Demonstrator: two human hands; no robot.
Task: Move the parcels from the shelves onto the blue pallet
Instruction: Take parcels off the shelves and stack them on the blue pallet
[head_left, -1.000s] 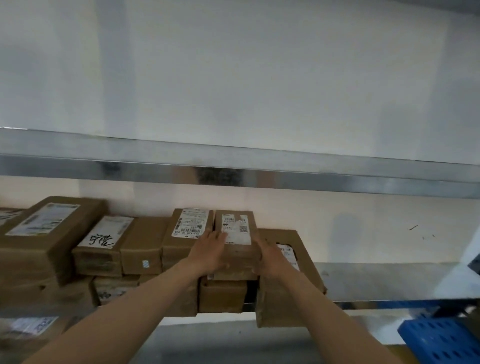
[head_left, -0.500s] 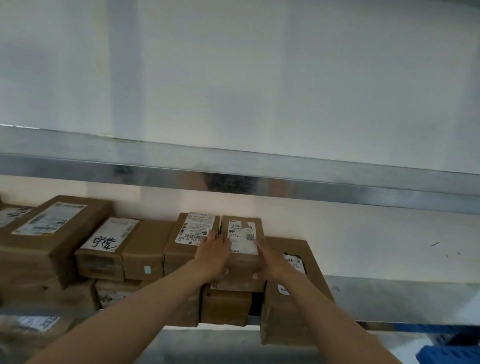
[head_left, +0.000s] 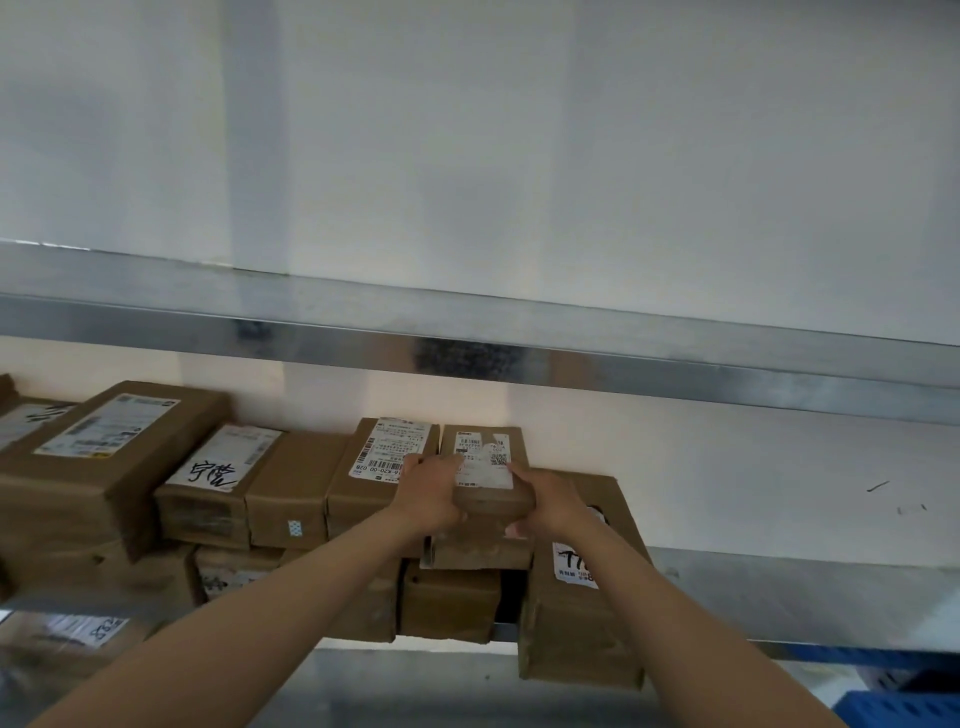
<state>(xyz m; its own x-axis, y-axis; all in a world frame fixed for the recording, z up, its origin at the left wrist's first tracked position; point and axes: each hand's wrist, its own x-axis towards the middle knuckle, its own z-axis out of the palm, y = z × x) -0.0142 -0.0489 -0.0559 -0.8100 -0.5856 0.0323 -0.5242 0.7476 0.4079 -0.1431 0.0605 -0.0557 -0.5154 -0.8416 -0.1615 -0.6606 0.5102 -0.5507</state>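
Note:
Both my hands hold one small brown parcel (head_left: 485, 457) with a white label, on top of the stack on the middle shelf. My left hand (head_left: 431, 493) grips its left side, thumb on the top. My right hand (head_left: 550, 501) grips its right side, fingers curled under the front edge. A larger brown parcel (head_left: 582, 613) stands to the right, under my right wrist, jutting over the shelf edge. Another labelled parcel (head_left: 384, 467) lies right against the left of the held one. A corner of the blue pallet (head_left: 904, 709) shows at the bottom right.
Several more brown parcels (head_left: 104, 467) fill the shelf to the left, in two layers. The metal shelf (head_left: 805, 597) stretches to the right of the stack. An upper shelf beam (head_left: 519, 358) runs across above the parcels. More parcels (head_left: 78, 639) lie on the lower shelf at the left.
The view has tilted upward, so the parcels sit lower in the frame. Both hands stay on the same small parcel, with the right fingers now curled under its front edge.

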